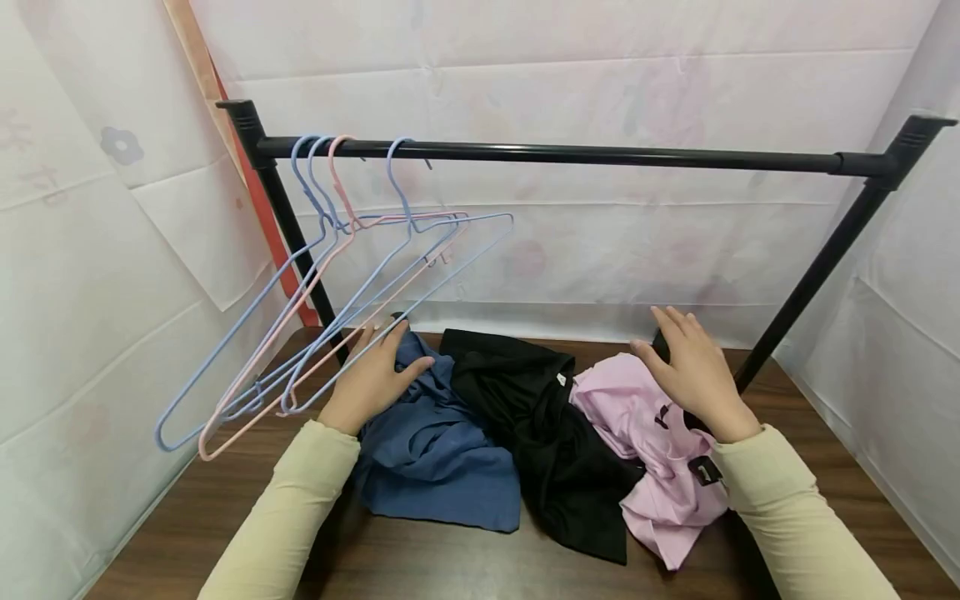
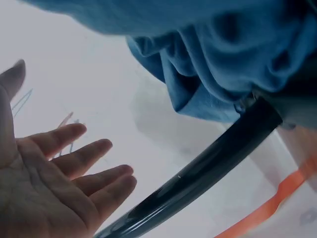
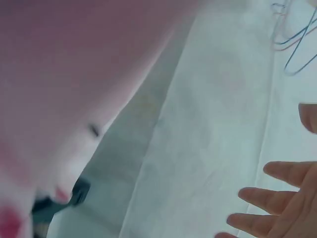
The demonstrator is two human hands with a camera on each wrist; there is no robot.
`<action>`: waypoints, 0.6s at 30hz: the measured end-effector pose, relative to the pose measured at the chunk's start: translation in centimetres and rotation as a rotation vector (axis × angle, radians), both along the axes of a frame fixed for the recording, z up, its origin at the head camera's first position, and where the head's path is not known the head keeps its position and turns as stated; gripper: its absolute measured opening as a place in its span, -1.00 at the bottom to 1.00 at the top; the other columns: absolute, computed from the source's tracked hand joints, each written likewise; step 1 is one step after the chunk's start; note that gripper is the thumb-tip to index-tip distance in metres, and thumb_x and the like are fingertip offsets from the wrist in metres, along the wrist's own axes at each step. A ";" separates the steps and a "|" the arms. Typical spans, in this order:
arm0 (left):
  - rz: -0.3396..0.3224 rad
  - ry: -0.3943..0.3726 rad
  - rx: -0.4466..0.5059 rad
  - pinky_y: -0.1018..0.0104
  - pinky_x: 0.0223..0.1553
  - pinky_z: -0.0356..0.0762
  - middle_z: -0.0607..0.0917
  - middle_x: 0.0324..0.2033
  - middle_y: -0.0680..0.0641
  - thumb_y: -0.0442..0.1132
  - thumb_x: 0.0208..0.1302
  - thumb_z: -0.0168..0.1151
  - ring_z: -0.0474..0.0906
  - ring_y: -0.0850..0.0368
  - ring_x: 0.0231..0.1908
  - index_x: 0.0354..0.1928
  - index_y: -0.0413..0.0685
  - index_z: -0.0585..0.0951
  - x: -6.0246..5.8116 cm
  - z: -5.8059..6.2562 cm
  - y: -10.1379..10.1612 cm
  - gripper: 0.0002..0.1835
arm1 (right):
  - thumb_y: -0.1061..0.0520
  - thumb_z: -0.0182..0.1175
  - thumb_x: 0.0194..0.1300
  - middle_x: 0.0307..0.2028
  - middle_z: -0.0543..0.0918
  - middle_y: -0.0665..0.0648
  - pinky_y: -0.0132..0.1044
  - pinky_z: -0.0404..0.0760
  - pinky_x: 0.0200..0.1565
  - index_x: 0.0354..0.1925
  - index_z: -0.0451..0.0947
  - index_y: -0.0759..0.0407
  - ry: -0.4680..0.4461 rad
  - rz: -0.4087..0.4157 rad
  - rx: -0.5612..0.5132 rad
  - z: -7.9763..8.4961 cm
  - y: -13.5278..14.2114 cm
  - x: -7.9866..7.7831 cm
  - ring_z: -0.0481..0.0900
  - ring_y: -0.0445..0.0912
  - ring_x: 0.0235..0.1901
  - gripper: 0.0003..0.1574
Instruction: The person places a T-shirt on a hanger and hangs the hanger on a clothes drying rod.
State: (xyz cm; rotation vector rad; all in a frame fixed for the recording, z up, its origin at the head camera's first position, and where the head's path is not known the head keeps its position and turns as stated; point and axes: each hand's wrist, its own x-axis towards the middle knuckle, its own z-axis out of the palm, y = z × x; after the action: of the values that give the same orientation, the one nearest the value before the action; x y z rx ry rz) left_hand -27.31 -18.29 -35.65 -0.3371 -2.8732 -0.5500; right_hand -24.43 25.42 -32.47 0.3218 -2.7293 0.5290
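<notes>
My left hand is held beside the upper left part of a crumpled blue garment, fingers spread and nothing in its grasp. The left wrist view shows its palm bare, with blue cloth close to the camera. On the other side, my right hand hovers over a rumpled pink garment, thumb apart and fingers extended. Its fingers look straight in the right wrist view. Between these two garments lies a black garment with a small white tag.
A black clothes rail spans the back on two slanted posts. Several blue and pink wire hangers hang at its left end, the lower ones overlapping my left hand. The garments lie on a dark wooden table with white cloth walls around.
</notes>
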 end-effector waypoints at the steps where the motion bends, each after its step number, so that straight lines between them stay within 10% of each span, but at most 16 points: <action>1: -0.001 0.004 0.032 -0.24 0.39 0.11 0.17 0.48 -0.27 0.48 0.29 -0.11 -0.03 -0.31 0.49 0.53 -0.08 0.07 0.1 0.0 -0.1 0.00 | -0.30 -0.08 0.48 0.43 0.18 0.46 0.42 0.08 0.28 0.48 0.10 0.25 0.003 0.022 -0.026 0.2 -0.3 0.1 0.06 0.43 0.41 -0.10; 18: 0.102 0.075 0.258 0.09 -0.13 0.48 0.63 -0.06 -0.17 0.18 0.48 -0.07 0.57 -0.08 -0.09 0.14 -0.08 0.51 2.0 -0.1 -1.6 -0.48 | -0.14 -0.02 0.51 0.17 0.57 0.27 0.06 0.51 0.14 0.34 0.39 0.15 -0.024 0.174 -0.377 3.8 -6.6 -0.4 0.55 0.16 0.12 -0.39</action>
State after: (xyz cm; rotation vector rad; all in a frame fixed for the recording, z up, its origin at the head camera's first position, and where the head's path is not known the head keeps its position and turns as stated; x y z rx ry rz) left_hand -25.31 -19.84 -35.76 -0.1656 -2.6865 -0.8571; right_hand -24.78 18.86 -28.66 0.4562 -2.5636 1.0803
